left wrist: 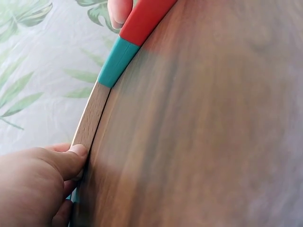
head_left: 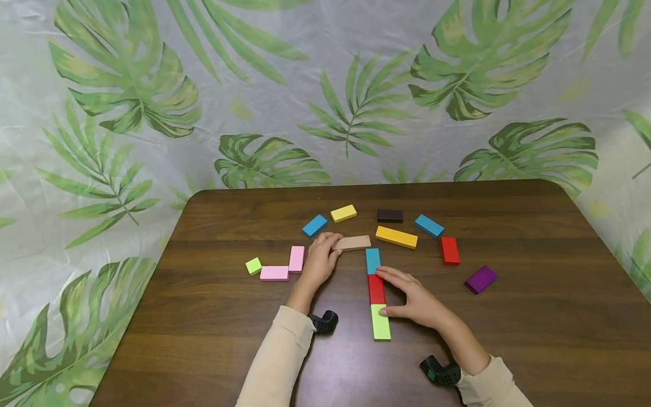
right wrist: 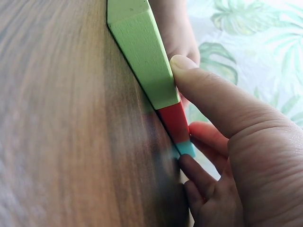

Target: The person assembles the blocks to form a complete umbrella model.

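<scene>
Currently, in the head view, the left hand [head_left: 320,259] pinches a beige wooden block [head_left: 353,243] on the brown worktop [head_left: 229,226]; the right hand [head_left: 419,302] has its grip spread. Left wrist: thumb against that block. Right wrist: thumb touching a lime-green rectangular block [right wrist: 144,56].

Left hand [head_left: 320,262] in pinch, right hand [head_left: 420,303] outspread

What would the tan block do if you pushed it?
The tan block will probably slide rather than roll, since its sides look flat. It's unlikely to tip, lying low on the table. Its visible grain suggests wood, so it should feel stiff.
</scene>
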Demonstrator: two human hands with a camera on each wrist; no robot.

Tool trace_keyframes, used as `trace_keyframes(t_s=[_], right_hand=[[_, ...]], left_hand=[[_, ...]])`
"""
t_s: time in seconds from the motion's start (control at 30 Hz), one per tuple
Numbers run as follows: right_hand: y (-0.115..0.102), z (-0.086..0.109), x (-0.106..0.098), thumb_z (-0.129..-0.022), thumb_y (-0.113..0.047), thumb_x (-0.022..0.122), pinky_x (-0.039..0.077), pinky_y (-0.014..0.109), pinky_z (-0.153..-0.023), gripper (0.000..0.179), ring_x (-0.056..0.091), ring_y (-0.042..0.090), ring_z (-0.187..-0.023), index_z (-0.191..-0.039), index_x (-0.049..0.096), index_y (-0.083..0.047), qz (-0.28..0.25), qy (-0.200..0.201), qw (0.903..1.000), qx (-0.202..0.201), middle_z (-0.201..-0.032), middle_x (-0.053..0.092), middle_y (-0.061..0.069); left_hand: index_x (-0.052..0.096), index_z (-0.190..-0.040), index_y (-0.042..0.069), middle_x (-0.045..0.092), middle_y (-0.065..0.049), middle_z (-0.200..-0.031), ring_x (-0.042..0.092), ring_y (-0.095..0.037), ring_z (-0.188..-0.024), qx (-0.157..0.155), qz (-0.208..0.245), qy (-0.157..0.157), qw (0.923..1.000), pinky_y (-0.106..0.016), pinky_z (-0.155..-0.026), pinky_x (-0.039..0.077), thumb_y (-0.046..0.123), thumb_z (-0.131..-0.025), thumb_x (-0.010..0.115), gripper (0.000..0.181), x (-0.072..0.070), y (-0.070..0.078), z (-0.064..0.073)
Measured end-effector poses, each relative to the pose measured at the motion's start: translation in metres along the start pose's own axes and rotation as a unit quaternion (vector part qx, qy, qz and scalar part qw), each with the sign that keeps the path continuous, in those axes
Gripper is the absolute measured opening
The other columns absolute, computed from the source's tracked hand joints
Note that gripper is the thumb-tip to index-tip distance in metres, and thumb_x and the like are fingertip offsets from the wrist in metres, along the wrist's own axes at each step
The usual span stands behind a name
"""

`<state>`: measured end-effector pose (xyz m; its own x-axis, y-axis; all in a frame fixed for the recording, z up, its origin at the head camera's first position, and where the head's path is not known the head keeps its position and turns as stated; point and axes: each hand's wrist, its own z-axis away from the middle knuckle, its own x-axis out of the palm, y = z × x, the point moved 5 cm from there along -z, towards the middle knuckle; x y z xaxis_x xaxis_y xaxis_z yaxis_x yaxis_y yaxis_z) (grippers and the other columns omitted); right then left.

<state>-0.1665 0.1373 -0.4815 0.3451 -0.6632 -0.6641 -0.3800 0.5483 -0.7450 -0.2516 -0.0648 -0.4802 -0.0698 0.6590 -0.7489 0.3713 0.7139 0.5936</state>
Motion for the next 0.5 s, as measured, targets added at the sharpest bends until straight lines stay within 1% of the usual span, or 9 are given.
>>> trace_keyframes(t_s=[0.27,0.5], right_hand=[[-0.0011,-0.0001,-0.0005,-0.072,-0.043,0.072,0.022,0.062,-0.093,0.076,0.028,0.032,-0.126,-0.136,0.041,-0.016,-0.006,-0.001,1.0,-0.002,-0.14,0.033,0.004],[-0.001,0.0003,-0.0003,-0.072,-0.043,0.072,0.022,0.063,-0.093,0.076,0.027,0.032,-0.126,-0.136,0.041,-0.016,-0.007,-0.002,1.0,0.0,-0.141,0.033,0.004]], left_hand=[[0.059,-0.116,0.008,0.055,-0.008,-0.114,0.05,-0.024,-0.108,0.008,0.005,-0.012,0.9999,-0.041,-0.092,0.033,0.009,-0.085,0.062,0.031,-0.001,0.0008,-0.002],[0.059,-0.116,0.009,0.054,-0.007,-0.115,0.049,-0.024,-0.109,0.009,0.001,-0.024,0.9997,-0.041,-0.093,0.033,0.01,-0.085,0.061,0.031,-0.0006,0.0001,-0.0028]])
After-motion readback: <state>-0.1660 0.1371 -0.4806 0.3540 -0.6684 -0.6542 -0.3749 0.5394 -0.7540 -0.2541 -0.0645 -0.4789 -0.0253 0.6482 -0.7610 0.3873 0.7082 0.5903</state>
